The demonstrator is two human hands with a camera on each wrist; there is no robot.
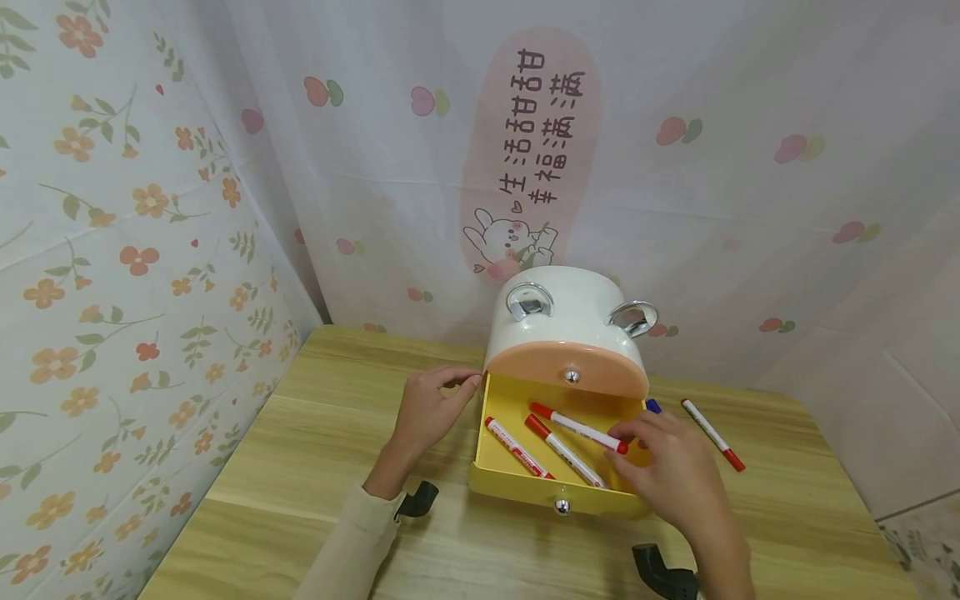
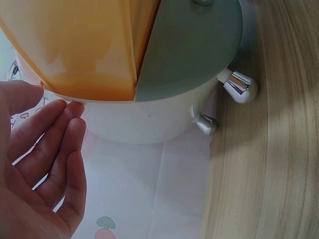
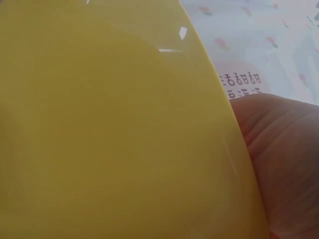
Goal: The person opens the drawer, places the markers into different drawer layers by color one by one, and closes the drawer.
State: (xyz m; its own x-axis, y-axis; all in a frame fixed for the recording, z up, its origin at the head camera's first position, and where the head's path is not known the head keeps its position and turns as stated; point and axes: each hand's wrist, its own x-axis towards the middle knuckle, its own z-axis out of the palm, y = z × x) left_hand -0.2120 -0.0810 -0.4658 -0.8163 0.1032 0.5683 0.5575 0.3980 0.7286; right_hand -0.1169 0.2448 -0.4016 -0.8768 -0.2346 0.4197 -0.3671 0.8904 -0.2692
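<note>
A small white drawer box [image 1: 558, 292] has its yellow lower drawer [image 1: 517, 485] pulled out. In the head view my right hand [image 1: 678, 471] reaches over the drawer's right side and pinches the end of a white marker with red ends [image 1: 577, 427]. Two more red-capped markers, one [image 1: 517, 447] at the left and one [image 1: 566, 454] in the middle, lie in the drawer. My left hand [image 1: 427, 412] touches the box's left edge with its fingertips; in the left wrist view the fingers [image 2: 75, 134] are lightly bent. Yellow plastic [image 3: 124, 124] hides my right fingertips in the right wrist view.
On the wooden table [image 1: 795, 483], right of the box, lies another red-capped marker [image 1: 712, 435]. A blue tip [image 1: 653, 406] shows beside the drawer, mostly hidden by my right hand. The peach upper drawer [image 1: 562, 367] is closed. A printed curtain [image 1: 735, 208] hangs behind.
</note>
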